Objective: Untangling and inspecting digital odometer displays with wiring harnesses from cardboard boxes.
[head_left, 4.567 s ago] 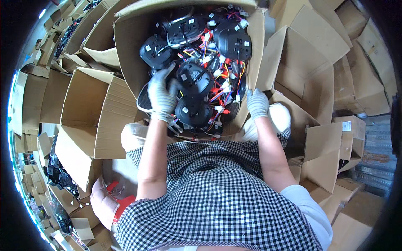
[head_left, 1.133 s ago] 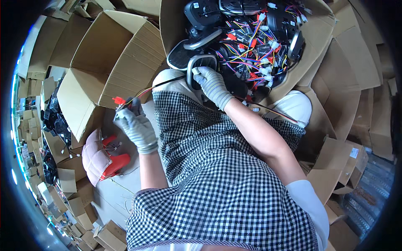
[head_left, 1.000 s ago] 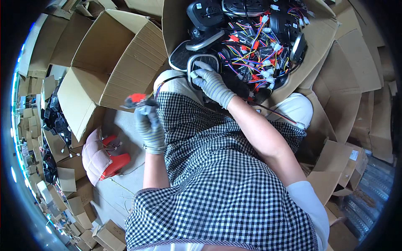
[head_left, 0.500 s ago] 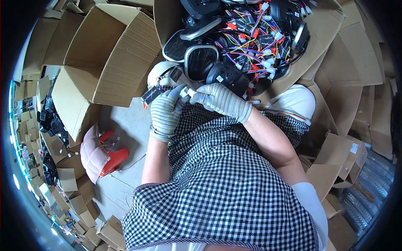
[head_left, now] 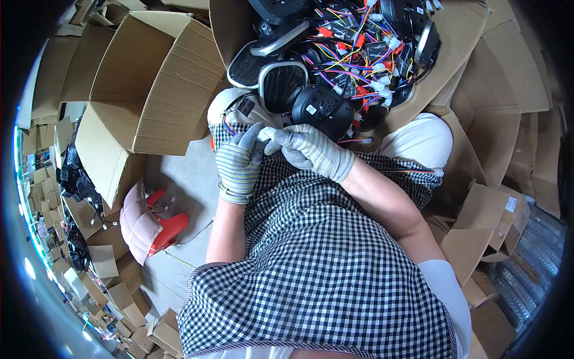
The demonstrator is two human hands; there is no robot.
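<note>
1. The left grip (head_left: 239,161) and the right grip (head_left: 311,149), both in striped gloves, pinch together a white connector (head_left: 267,133). It is at 11 o'clock from the middle of the view, above the checked apron (head_left: 323,257).

2. At the fingertips, the connector could slip or sit crooked, because it is small and the glove fabric is thick. The fingers hide much of it; I cannot tell if its halves are joined.

3. Pulling by the wires (head_left: 228,127), at 9 o'clock from the connector, could strain their ends, as they are thin and bent.

4. A small dark piece (head_left: 245,107), at 11 o'clock, lies against the pale knee; it could slide off if the leg moves.

5. As for looks, the connector is pale, plain and blocky; the wires show red and blue.

6. Farther out, a silver-rimmed oval part (head_left: 283,87) stands tilted at 1 o'clock, and a round black unit (head_left: 323,111) at 2 o'clock.

7. Beyond, at 2 o'clock, the carton (head_left: 454,60) holds tangled coloured wires (head_left: 353,72); a loose lead could catch there, because many plugs stick out.
</note>
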